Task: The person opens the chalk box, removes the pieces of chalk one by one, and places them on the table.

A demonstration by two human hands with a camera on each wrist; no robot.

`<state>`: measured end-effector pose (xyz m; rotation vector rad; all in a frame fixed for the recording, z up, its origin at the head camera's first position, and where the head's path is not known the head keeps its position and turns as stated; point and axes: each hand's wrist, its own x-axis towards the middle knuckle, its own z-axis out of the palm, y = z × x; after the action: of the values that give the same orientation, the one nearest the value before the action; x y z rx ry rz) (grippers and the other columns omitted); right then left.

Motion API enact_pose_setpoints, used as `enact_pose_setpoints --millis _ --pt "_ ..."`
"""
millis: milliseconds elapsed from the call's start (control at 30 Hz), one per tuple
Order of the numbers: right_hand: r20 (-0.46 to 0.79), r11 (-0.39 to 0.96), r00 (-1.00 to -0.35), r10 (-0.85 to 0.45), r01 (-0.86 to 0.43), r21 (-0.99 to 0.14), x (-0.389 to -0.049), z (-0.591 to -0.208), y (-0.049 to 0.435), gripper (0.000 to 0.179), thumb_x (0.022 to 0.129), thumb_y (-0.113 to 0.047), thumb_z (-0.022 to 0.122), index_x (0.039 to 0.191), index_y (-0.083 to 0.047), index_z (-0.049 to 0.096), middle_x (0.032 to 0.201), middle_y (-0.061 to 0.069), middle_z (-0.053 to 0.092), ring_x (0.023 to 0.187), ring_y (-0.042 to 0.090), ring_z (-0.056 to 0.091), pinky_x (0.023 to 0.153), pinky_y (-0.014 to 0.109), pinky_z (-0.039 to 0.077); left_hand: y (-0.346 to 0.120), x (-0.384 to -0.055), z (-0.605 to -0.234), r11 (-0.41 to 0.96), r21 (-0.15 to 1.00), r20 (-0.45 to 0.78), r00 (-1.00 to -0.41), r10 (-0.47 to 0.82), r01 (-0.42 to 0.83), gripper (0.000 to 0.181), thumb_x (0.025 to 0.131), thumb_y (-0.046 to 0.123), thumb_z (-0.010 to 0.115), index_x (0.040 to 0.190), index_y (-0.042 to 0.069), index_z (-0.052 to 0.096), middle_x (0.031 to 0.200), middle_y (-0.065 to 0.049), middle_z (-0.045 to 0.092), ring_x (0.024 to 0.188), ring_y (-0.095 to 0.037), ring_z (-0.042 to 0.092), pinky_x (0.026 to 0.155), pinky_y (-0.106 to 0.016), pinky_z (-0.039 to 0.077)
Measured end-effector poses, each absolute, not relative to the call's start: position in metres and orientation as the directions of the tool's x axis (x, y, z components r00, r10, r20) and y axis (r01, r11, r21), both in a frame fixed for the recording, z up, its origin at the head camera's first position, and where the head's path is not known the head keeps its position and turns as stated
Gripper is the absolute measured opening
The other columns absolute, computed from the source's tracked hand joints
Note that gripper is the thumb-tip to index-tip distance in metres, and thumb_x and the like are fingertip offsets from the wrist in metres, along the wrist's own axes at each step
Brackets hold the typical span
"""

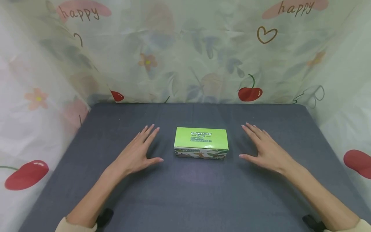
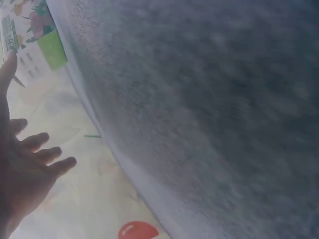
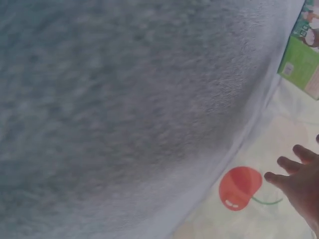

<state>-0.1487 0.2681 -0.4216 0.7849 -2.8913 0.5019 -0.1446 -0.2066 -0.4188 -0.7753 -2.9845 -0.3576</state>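
A closed cardboard box with a bright green top and patterned sides lies on the dark grey table, between the two hands. To its left, my left hand is held with fingers extended and thumb spread, apart from the box. My right hand mirrors it on the other side, fingers straight and holding nothing. In the left wrist view, part of the box shows at the upper left, past the thumb. The right wrist view catches the box's green end at its right edge.
Grey cloth covers the table. Behind it and along both sides hangs a pale curtain printed with cherries, flowers and the word "happy". A dark strap piece sits at the left wrist, another dark piece at the right.
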Motion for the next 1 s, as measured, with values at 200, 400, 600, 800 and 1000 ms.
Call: enact_pose_setpoints --millis 200,400,600,800,1000 --pt "0.227 0.773 -0.832 -0.507 -0.555 -0.307 -0.149 -0.414 0.256 0.099 0.082 -0.051 0.078 0.16 -0.019 0.024 0.16 0.009 0.03 0.14 0.036 0.036 0.11 0.058 0.036 -0.198 -0.151 -0.416 0.794 0.256 0.152 -0.834 0.531 0.552 0.108 0.08 0.064 0.073 0.161 0.02 0.018 0.165 -0.009 0.018 0.15 -0.034 0.017 0.115 -0.059 0.033" --pt "0.214 0.755 -0.819 -0.533 -0.574 -0.317 -0.154 -0.406 0.242 0.096 0.085 -0.051 0.075 0.16 -0.023 0.023 0.159 0.007 0.031 0.14 0.033 0.037 0.108 0.057 0.041 -0.188 -0.158 -0.413 0.781 0.277 0.146 -0.828 0.541 0.559 0.106 0.079 0.062 0.075 0.161 0.023 0.019 0.165 -0.004 0.018 0.15 -0.03 0.018 0.112 -0.058 0.038" --pt "0.192 0.747 -0.819 -0.541 -0.573 -0.337 -0.158 -0.4 0.231 0.093 0.085 -0.052 0.074 0.159 -0.025 0.026 0.158 0.005 0.034 0.14 0.029 0.038 0.109 0.056 0.042 -0.174 -0.163 -0.408 0.784 0.327 0.127 -0.847 0.516 0.527 0.107 0.078 0.058 0.079 0.161 0.027 0.02 0.164 -0.003 0.021 0.146 -0.027 0.03 0.108 -0.057 0.043" --pt "0.169 0.724 -0.809 -0.563 -0.582 -0.37 -0.165 -0.396 0.217 0.09 0.086 -0.052 0.074 0.158 -0.025 0.029 0.155 0.005 0.038 0.139 0.027 0.039 0.109 0.054 0.042 -0.166 -0.172 -0.407 0.732 0.438 0.107 -0.839 0.534 0.522 0.104 0.079 0.05 0.082 0.16 0.027 0.021 0.163 0.001 0.024 0.145 -0.023 0.032 0.113 -0.051 0.039" --pt "0.163 0.69 -0.798 -0.581 -0.589 -0.421 -0.172 -0.396 0.206 0.088 0.085 -0.053 0.074 0.157 -0.026 0.031 0.152 0.003 0.042 0.138 0.025 0.041 0.108 0.051 0.044 -0.16 -0.179 -0.409 0.653 0.562 0.109 -0.828 0.55 0.508 0.098 0.08 0.043 0.083 0.159 0.022 0.028 0.16 -0.002 0.032 0.145 -0.021 0.032 0.115 -0.048 0.037"
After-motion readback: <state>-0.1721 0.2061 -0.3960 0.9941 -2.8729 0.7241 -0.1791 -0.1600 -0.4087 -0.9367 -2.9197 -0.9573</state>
